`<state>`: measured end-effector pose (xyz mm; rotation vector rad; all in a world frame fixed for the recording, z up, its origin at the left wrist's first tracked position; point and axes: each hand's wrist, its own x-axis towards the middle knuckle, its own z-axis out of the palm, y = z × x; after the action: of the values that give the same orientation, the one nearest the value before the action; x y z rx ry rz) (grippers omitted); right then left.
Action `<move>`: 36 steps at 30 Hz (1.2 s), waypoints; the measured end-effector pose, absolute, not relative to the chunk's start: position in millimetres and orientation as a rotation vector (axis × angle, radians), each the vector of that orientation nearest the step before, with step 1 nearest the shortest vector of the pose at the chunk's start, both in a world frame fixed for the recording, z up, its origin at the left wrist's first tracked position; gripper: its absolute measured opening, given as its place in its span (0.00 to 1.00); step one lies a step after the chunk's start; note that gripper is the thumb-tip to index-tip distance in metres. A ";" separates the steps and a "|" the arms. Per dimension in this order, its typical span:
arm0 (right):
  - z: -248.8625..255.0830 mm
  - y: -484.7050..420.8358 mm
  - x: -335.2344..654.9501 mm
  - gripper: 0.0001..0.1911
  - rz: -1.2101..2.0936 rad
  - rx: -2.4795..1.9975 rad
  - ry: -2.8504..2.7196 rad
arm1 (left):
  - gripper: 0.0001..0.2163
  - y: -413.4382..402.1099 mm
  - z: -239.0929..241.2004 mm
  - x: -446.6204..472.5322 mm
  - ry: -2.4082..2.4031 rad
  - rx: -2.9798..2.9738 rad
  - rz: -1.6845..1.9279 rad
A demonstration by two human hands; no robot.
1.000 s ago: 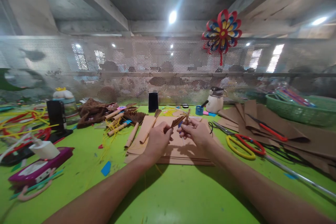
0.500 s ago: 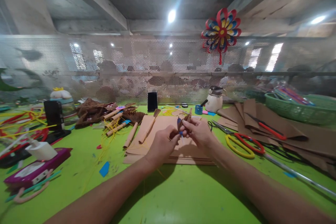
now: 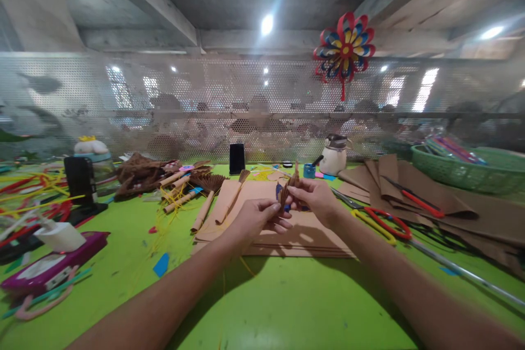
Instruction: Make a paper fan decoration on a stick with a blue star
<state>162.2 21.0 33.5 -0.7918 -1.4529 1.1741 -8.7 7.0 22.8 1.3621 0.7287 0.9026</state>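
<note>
Between my hands is a small folded brown paper piece [image 3: 284,194], pleated like a fan, with a dark blue part at its side. My left hand [image 3: 262,215] pinches its left side between thumb and fingers. From the right, my right hand [image 3: 314,197] grips it with thumb and forefinger near the upper end. Both hands hover over a stack of brown paper sheets [image 3: 262,249] on the green table. A rolled paper stick with a fanned tip [image 3: 229,205] lies on the stack, left of my hands. Fingers hide part of the piece.
More rolled paper sticks [image 3: 203,210] and yellow strands lie left. Scissors with red and yellow handles [image 3: 383,224] and brown paper sheets [image 3: 430,191] are right, before a green basket [image 3: 471,167]. A phone [image 3: 237,158], a blue jar [image 3: 309,170] and a white jug [image 3: 333,158] stand behind.
The pleated piece has turned and its folds show more openly. My left fingers have shifted and spread beneath it. My right hand has moved slightly right.
</note>
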 end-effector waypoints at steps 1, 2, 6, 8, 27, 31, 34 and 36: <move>33.9 21.0 162.7 0.13 1.182 -0.787 -1.462 | 0.13 7.3 22.5 -8.7 0.733 1.370 0.896; 34.0 21.1 163.2 0.13 1.186 -0.785 -1.472 | 0.13 7.6 22.2 -8.7 0.734 1.378 0.891; 32.5 22.8 164.8 0.12 1.187 -0.790 -1.506 | 0.13 8.7 21.2 -9.2 0.713 1.384 0.869; 31.4 23.8 165.7 0.11 1.180 -0.788 -1.521 | 0.14 8.2 21.3 -9.4 0.718 1.393 0.863; 33.7 19.0 162.7 0.13 1.185 -0.785 -1.597 | 0.13 7.3 17.3 -9.7 0.778 1.482 0.788; 30.5 21.3 163.1 0.14 1.196 -0.768 -1.597 | 0.11 6.0 20.1 -9.7 0.800 1.474 0.795; 27.0 25.6 164.1 0.16 1.174 -0.799 -1.602 | 0.12 6.8 20.9 -10.5 0.770 1.395 0.816; 25.1 28.6 165.1 0.18 1.130 -0.847 -1.612 | 0.12 7.4 21.7 -11.1 0.755 1.344 0.830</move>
<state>165.1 28.6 25.1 -0.8474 -1.6119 1.1300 -11.1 7.4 21.7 1.3436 0.7553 0.8304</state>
